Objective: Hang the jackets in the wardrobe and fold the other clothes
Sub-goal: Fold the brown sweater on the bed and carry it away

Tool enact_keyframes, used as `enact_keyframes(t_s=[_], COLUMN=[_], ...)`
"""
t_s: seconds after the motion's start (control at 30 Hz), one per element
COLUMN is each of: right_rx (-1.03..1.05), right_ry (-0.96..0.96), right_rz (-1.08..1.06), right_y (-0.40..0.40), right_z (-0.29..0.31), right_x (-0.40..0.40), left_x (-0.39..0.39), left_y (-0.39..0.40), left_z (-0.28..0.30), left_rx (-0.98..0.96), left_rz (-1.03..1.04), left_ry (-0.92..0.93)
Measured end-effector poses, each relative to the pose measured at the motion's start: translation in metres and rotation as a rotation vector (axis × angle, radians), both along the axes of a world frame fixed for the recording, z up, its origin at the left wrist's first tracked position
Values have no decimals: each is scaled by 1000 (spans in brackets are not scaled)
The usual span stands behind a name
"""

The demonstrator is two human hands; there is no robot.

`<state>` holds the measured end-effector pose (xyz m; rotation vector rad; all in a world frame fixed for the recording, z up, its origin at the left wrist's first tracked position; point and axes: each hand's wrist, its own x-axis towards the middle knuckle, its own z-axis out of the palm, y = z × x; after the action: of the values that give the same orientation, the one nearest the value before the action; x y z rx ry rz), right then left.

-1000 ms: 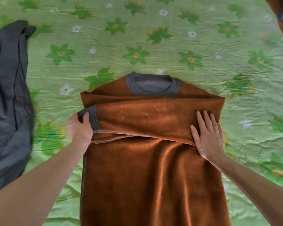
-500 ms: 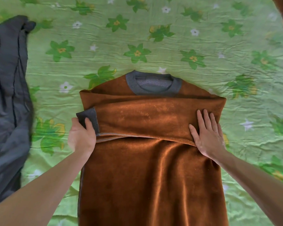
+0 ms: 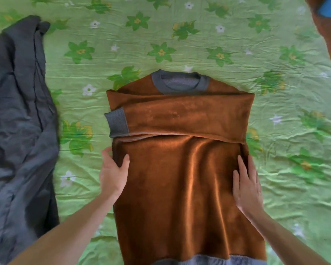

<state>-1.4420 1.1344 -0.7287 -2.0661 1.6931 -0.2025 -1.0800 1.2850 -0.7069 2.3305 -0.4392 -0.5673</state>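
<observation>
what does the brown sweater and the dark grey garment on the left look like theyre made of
Brown sweater: seemingly velvety fleece or velour, judging by its soft sheen along the folds; its grey cuff looks rib-knit. Dark grey garment: thin, matte, probably woven synthetic, finely creased.

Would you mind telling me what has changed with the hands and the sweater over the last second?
The left hand let go of the grey cuff and moved down the brown sweater to grip its left side edge. The right hand slid down from the folded sleeve and now lies flat on the right side. The sleeves stayed folded across the chest; the dark jacket did not move.
</observation>
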Motion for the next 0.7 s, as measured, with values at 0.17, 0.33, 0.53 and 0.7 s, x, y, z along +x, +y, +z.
enact_keyframes(t_s=[0.17,0.33,0.53,0.7], right_rx=[17,248,412,378], right_ry=[-183,-101,-209,-323], right_rz=[-272,-490,-369,-439], right_y=[56,102,115,124], right_z=[20,34,50,63], right_x=[-34,-66,-96,-121], left_x=[-29,-61,-98,-112], left_y=[41,108,163,191], left_z=[2,3,22,29], left_rx=[164,226,322,261], left_rz=[-75,-56,-126,-120], left_ry=[161,377,685,689])
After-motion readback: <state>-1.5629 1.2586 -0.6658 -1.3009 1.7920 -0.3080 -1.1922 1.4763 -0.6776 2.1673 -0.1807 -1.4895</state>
